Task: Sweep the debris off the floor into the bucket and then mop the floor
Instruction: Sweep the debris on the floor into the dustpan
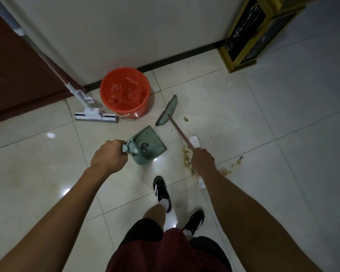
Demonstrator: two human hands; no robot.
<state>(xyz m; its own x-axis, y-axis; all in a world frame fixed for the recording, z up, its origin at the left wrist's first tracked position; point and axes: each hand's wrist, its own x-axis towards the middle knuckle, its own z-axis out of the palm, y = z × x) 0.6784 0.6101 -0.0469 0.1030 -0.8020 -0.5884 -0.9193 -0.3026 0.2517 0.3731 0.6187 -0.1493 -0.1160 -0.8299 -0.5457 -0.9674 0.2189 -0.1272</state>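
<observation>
My left hand (109, 155) grips the handle of a green dustpan (148, 145), whose pan rests on the tiled floor. My right hand (202, 160) holds the reddish stick of a green broom (167, 111); its head sits on the floor just right of the bucket. An orange bucket (108, 83) lined with a red plastic bag stands by the wall. Pale debris (186, 156) lies scattered to the right of the dustpan, partly hidden under my right hand, with white paper scraps (195, 141) among it. A white mop (95, 115) leans against the wall left of the bucket.
A black and gold cabinet (257, 34) stands at the back right corner. A dark brown door (14, 71) fills the left. My feet in black shoes (161, 190) stand just behind the dustpan. More crumbs (239, 160) lie further right on the glossy tiles.
</observation>
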